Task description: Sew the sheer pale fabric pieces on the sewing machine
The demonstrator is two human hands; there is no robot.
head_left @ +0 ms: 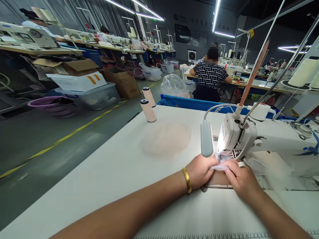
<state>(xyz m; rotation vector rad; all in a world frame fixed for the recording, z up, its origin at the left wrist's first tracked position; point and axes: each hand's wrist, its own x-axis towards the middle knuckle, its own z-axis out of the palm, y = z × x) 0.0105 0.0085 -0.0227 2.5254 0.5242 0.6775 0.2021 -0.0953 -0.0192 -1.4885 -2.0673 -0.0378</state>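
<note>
Under the needle end of a white sewing machine lies a small piece of pale, thin fabric. My left hand, with a gold bracelet at the wrist, pinches the fabric's left side. On the right side my right hand grips it too, thumb and fingers pressed together. Both hands are close to the presser foot, which is partly hidden by the fingers. A grey lamp on a bent metal neck hangs beside the machine head and lights the spot. More sheer pale fabric lies beneath the machine arm.
Two pale thread cones stand at the table's far left edge. A blue cloth bin borders the back. A ruler strip runs along the front. Beyond, a person sits at another machine; boxes line the floor left.
</note>
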